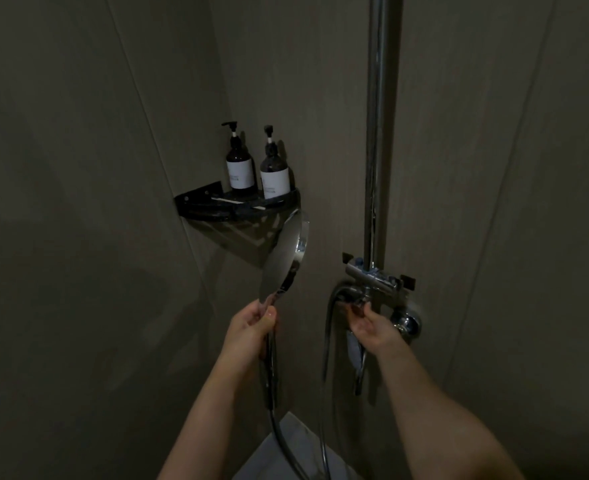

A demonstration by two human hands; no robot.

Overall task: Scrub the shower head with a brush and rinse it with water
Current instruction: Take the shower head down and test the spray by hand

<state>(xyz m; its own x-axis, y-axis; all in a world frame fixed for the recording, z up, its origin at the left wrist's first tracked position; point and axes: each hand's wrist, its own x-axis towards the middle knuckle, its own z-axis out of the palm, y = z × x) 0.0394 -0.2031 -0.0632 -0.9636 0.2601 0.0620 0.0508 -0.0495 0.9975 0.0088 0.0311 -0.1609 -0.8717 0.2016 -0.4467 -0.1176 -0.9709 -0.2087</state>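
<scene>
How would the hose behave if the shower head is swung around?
The hose hangs in a loose loop from the valve, so probably floppy, trailing the shower head. Its shiny surface suggests it is slippery when wet.

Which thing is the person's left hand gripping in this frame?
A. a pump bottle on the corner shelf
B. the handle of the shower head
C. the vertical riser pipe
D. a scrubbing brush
B: the left hand is curled round the handle just below the shower head, while the right hand reaches to the mixer valve.
</scene>
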